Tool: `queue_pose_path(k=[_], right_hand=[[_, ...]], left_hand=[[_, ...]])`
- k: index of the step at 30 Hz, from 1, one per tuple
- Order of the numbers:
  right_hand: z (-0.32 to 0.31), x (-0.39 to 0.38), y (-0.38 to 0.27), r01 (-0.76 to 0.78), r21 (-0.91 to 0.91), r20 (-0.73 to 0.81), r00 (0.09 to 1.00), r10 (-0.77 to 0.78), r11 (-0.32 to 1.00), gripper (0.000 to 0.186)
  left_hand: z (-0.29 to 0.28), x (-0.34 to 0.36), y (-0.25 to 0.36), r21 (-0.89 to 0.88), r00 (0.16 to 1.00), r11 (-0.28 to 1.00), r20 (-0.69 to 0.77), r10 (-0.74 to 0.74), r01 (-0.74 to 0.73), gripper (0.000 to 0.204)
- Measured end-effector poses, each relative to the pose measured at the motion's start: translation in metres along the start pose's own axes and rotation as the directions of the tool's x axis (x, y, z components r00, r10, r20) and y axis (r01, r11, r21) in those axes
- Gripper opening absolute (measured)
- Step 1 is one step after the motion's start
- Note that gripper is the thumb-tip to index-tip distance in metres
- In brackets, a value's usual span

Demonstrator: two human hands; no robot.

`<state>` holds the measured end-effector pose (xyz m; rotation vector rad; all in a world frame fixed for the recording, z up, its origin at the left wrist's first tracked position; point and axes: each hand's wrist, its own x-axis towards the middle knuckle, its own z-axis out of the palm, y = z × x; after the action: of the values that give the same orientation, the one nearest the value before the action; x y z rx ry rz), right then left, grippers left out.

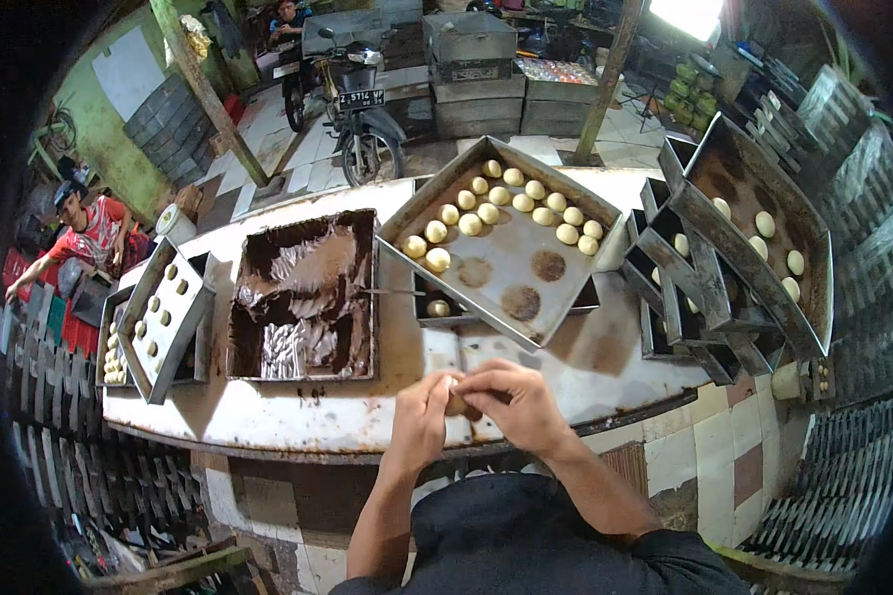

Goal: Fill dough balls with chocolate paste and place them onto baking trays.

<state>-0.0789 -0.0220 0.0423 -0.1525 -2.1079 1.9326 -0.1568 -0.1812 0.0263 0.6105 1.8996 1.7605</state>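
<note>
My left hand [419, 421] and my right hand [511, 402] meet over the near edge of the white table. Their fingers pinch a small piece of dough [455, 405] between them, mostly hidden by the fingers. Beyond them, a metal tray [538, 332] tilts on top of another tray, carrying rows of pale round dough balls [487, 213]. To the left lies a square pan [376, 248] of thick brown chocolate-like paste [313, 263]. A thin flat spatula [392, 291] sticks out over that pan's right side.
Stacked trays with dough balls stand at the right [729, 238] and the left [174, 332] of the table [615, 372]. Slatted racks flank both sides. A motorbike [362, 109] and metal boxes [476, 89] are behind. A person in red [94, 233] sits far left; another is at the back.
</note>
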Motion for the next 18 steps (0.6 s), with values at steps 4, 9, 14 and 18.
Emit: queue_pose_path(k=[4, 9, 14, 18], right_hand=[[0.025, 0.0, 0.017, -0.22, 0.048, -0.077, 0.972, 0.223, 0.974, 0.012], [-0.012, -0.007, -0.003, 0.008, 0.065, -0.236, 0.972, 0.007, 0.998, 0.013], [-0.06, -0.015, -0.033, 0.081, 0.343, -0.522, 0.845, 0.118, 0.936, 0.059], [-0.086, -0.026, -0.065, 0.304, 0.432, -0.654, 0.753, 0.063, 0.849, 0.072]], left_hand=[[-0.029, 0.003, -0.009, 0.077, 0.962, 0.994, 0.255, -0.094, 0.077, 0.043], [-0.011, 0.047, 0.02, -0.225, 0.808, 0.892, 0.549, -0.215, 0.391, 0.041], [0.069, 0.097, 0.077, 0.03, 0.68, 0.877, 0.645, 0.349, -0.479, 0.022], [0.15, 0.121, 0.124, 0.007, 0.467, 0.531, 0.487, 0.738, -0.847, 0.017]])
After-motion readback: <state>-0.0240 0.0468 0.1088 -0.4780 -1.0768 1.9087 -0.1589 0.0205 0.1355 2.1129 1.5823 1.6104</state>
